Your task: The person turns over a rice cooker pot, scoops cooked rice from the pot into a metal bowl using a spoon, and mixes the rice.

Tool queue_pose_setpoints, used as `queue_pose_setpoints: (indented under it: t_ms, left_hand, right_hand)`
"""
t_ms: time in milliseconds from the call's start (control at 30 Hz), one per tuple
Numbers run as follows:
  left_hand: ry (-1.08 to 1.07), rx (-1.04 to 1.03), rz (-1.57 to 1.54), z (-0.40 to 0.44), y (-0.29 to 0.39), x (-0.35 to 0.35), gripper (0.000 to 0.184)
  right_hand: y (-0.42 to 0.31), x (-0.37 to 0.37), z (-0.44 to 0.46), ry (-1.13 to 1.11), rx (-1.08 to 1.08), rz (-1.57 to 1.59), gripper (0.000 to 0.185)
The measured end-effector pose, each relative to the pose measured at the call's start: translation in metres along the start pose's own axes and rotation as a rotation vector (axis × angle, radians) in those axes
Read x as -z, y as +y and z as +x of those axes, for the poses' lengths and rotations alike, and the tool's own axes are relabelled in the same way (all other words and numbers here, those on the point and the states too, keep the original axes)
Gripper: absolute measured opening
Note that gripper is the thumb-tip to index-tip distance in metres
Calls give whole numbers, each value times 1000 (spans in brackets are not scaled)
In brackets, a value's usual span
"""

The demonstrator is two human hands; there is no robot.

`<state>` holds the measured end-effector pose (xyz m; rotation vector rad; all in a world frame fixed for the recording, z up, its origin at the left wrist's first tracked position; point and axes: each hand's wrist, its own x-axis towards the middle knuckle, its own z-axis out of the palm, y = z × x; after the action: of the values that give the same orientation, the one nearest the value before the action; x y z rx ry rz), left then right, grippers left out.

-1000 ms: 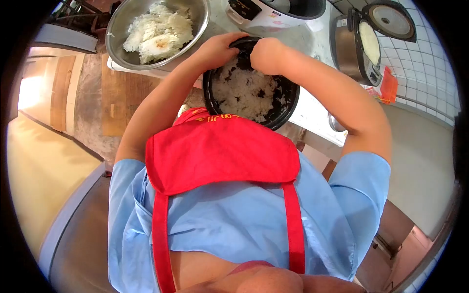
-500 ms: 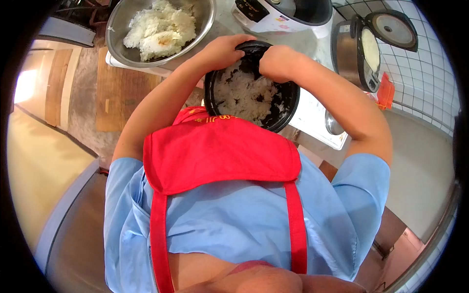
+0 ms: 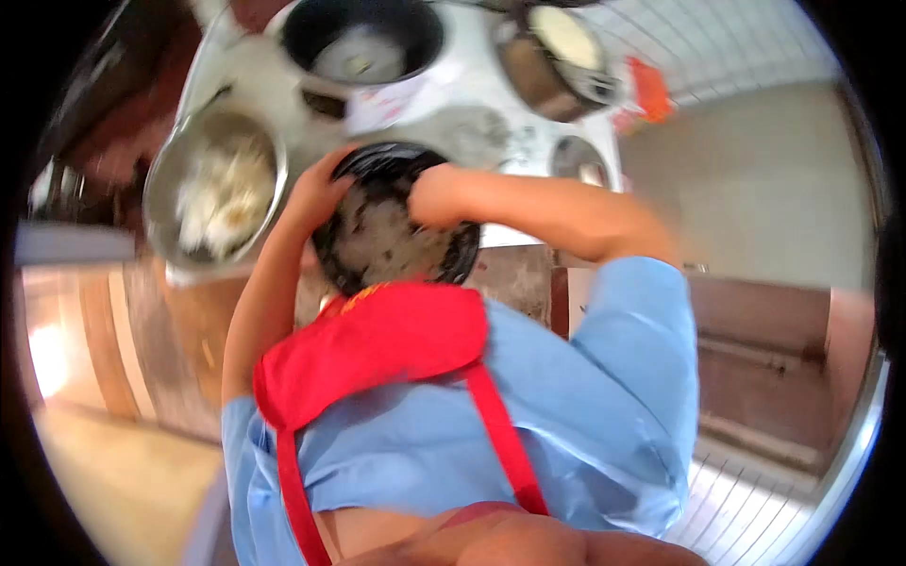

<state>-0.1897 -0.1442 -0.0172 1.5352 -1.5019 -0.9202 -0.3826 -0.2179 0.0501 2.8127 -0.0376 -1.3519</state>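
Yellow lettering (image 3: 366, 296) on the red apron (image 3: 377, 340) is too blurred to read. Beyond, left fingers (image 3: 342, 179) grip the black pot's (image 3: 464, 253) upper-left rim; right fingers (image 3: 430, 204) curl inside, near the rice (image 3: 382, 236), their hold hidden.

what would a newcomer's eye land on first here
Probably the bright red apron, near the middle of the view. Just above it, the left hand grips a black pot holding rice, with the right hand at its open top. A metal bowl with more rice stands to the left.
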Motion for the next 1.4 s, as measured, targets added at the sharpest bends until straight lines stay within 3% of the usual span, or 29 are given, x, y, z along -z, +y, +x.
queue_pose_setpoints:
  t_ms: [100,167,267,300,400,600,767,933,1000,1033,1100,1133,1233,1333,1400]
  left_hand:
    - [-9,25,31,3,-12,-2,48]
    - [-40,-47,73,10,-27,-2,49]
    - [-54,8,123,2,-15,2,51]
    - [-77,49,44,0,-10,2,52]
    - [-132,268,-356,-8,7,-2,55]
    - [-276,206,-646,-19,30,-4,59]
    - [-248,79,-505,-27,50,-11,60]
    - [-177,-135,-202,-22,40,-21,56]
    - [-109,-204,19,-32,60,-25,54]
    - [-126,-219,68,-34,64,-25,53]
    - [-110,-219,-28,-42,73,-31,52]
    - [-33,-264,55,-41,68,-36,52]
    - [-66,-239,65,-45,87,-41,50]
    - [-88,-201,72,-45,91,-43,48]
    - [-103,-177,25,-46,93,-42,47]
  right_hand:
    - [-16,-14,7,186,-132,85,17]
    - [-26,-16,7,232,-179,-45,17]
    - [-37,-8,3,156,-237,-100,22]
    - [-36,-8,7,94,-265,-116,22]
    - [-28,-23,6,199,-338,-176,24]
    - [-38,-29,-28,369,-570,181,22]
    - [-28,-44,-14,406,-636,140,20]
    - [-27,-69,4,417,-470,131,16]
    - [-36,-74,-18,570,-416,162,12]
    - [-40,-66,-34,418,-370,155,14]
    - [-20,-103,-8,497,-204,77,15]
    - [-29,-93,-19,348,-285,91,15]
    - [-37,-83,-39,438,-205,28,18]
    - [-45,-43,-48,46,-205,103,21]
    - [-41,-42,-46,75,-197,130,21]
